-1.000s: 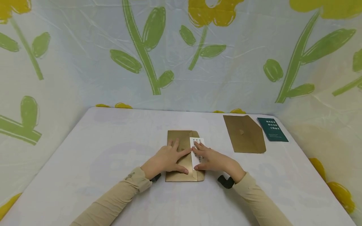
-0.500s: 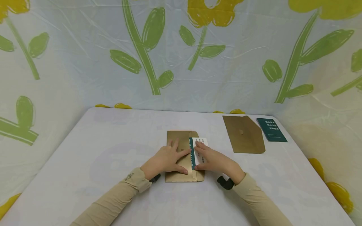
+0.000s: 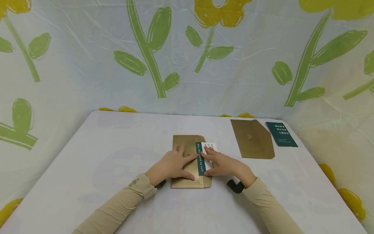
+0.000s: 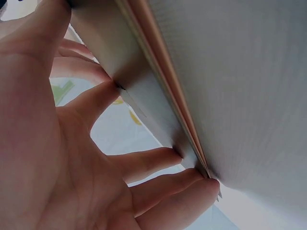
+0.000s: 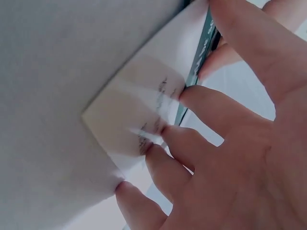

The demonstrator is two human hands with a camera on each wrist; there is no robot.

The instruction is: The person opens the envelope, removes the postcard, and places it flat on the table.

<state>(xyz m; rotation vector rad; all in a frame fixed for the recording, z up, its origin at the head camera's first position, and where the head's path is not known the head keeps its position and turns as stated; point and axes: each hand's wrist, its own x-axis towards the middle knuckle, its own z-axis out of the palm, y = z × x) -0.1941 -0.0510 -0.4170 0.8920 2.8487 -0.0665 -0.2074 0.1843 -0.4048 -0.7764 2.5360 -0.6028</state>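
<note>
Head view: what filled most of it?

"A pale backdrop [image 3: 96, 48] printed with yellow flowers and green stems, rising behind the gold envelope [image 3: 193, 167]. Next, the white table [image 3: 117, 156], spreading out around that envelope."

"After those?"

"Beige sleeves [image 3: 117, 201], coming from the gold envelope's near side. Then the gold envelope itself, lying flat, and a brown envelope [image 3: 254, 139] to its right and farther back."

"And the hands?"

"The left hand [image 3: 172, 164] lay across the gold envelope, fingers spread and pressing, gripping nothing. The right hand [image 3: 226, 165] came in from the gold envelope's right, thumb and fingertips resting on a white-and-green card [image 3: 208, 165], not clenched."

"Anything smaller?"

"A dark green card [image 3: 281, 134] with white lettering, well to the gold envelope's right and farther back. Last, the white-and-green card, its strip reading 'May the world be soft', over the gold envelope's right end and jutting past it. Whether its left edge was tucked inside could not be told."
</note>
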